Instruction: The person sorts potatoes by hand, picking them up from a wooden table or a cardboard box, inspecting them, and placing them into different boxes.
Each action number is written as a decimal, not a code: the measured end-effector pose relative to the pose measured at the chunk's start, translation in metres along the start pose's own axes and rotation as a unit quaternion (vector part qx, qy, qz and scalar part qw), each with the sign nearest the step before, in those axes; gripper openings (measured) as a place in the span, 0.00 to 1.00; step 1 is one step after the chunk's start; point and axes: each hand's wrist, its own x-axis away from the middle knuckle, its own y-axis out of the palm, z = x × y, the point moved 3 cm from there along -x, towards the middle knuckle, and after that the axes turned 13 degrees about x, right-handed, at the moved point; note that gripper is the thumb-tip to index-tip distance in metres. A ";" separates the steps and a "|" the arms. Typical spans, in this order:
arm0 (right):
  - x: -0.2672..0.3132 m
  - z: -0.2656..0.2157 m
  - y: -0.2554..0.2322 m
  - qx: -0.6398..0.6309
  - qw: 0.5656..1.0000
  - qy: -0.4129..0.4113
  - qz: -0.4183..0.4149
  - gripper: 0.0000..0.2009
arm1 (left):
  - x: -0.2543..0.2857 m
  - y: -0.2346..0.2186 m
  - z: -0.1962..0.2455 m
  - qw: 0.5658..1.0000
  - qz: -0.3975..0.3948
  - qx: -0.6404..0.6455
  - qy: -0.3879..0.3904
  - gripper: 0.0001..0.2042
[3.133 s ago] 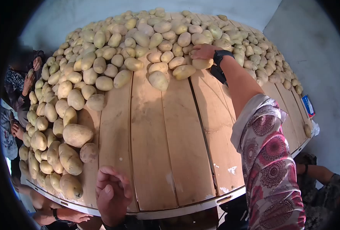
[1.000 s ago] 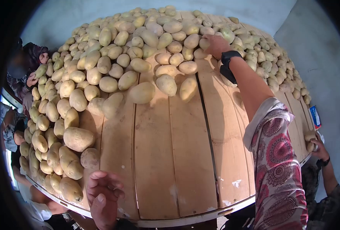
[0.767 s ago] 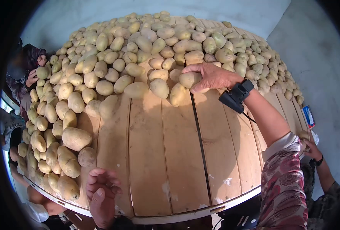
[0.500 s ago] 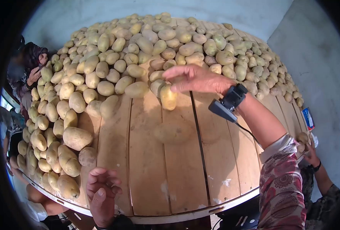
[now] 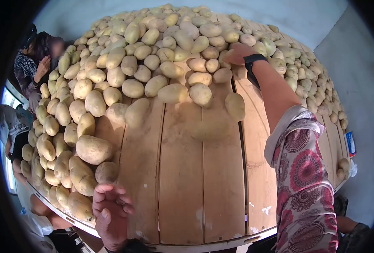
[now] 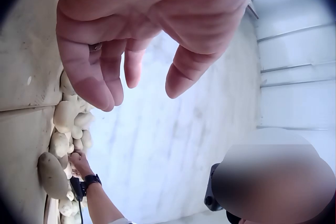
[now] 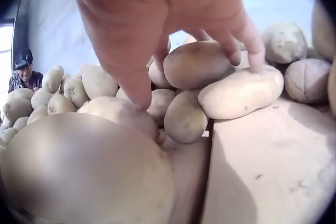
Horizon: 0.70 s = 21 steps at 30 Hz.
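In the head view my right hand (image 5: 241, 55) reaches into the front of the potato heap (image 5: 166, 44), a dark strap round its wrist. In the right wrist view its fingers are spread over a brownish potato (image 7: 197, 65) and a long pale potato (image 7: 241, 94), fingertips at their surfaces. The thumb stands well apart, beside another potato (image 7: 118, 112). A large potato (image 7: 86, 169) fills the near left. On the boards lie a single potato (image 5: 235, 106) and a motion-blurred potato (image 5: 208, 130). My left hand (image 5: 112, 215) holds nothing near the front edge, its fingers loosely bent.
Potatoes (image 5: 79, 168) pile along the left side of the plank table (image 5: 180, 181). Another person (image 5: 39, 67) is at the far left. A blue-and-white box (image 5: 350, 144) stands at the right edge near two potatoes (image 5: 342, 168). Pale walls (image 5: 356, 84) rise behind.
From over a yellowish potato on the near boards, my right hand has moved back and right into the heap. The blurred potato has shifted on the boards. The left hand stays put.
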 end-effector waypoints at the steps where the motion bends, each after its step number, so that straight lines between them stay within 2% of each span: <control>1: 0.005 0.009 0.017 -0.094 0.994 0.031 -0.040 0.29 | -0.001 0.000 0.001 0.999 0.033 -0.002 0.012 0.28; 2: 0.005 0.016 0.025 -0.185 0.978 0.061 -0.072 0.28 | -0.003 0.000 0.003 0.997 0.064 -0.002 0.031 0.28; 3: -0.001 0.016 0.029 -0.115 0.989 0.014 -0.089 0.30 | -0.005 0.001 0.005 0.997 0.063 0.003 0.040 0.28; 5: 0.011 0.009 0.021 -0.209 0.965 -0.027 -0.158 0.30 | 0.000 0.005 0.005 0.999 0.047 -0.010 0.019 0.29; 6: 0.022 0.007 0.017 -0.211 0.964 -0.023 -0.161 0.30 | 0.001 0.005 0.004 0.999 0.046 -0.012 0.013 0.29; 9: 0.065 -0.015 -0.009 -0.340 0.911 -0.051 -0.227 0.25 | 0.004 0.004 0.002 0.998 0.049 -0.025 0.013 0.29; 11: 0.084 -0.024 -0.011 -0.315 0.922 -0.155 -0.162 0.26 | 0.007 0.003 0.002 0.998 0.051 -0.031 0.022 0.29; 13: 0.116 -0.034 -0.029 -0.336 0.911 -0.105 -0.217 0.29 | 0.007 0.006 0.001 0.998 0.047 -0.026 0.025 0.29; 14: 0.131 -0.039 -0.039 -0.367 0.890 -0.110 -0.248 0.32 | 0.007 0.008 0.001 0.999 0.043 -0.023 0.024 0.29; 15: 0.139 -0.039 -0.034 -0.344 0.912 -0.083 -0.209 0.35 | 0.009 0.009 -0.001 0.999 0.043 -0.019 0.025 0.29; 17: 0.158 -0.042 -0.049 -0.285 0.914 -0.103 -0.270 0.38 | 0.009 0.009 -0.001 0.999 0.034 -0.028 0.024 0.29; 19: 0.174 -0.042 -0.069 -0.319 0.890 -0.123 -0.301 0.40 | 0.011 0.010 0.002 0.999 0.034 -0.032 0.027 0.29; 20: 0.175 -0.036 -0.056 -0.386 0.871 -0.120 -0.281 0.36 | 0.010 0.011 0.001 0.999 0.028 -0.031 0.024 0.29; 21: 0.172 -0.030 -0.057 -0.384 0.872 -0.117 -0.281 0.36 | 0.010 0.010 0.001 0.999 0.026 -0.029 0.023 0.29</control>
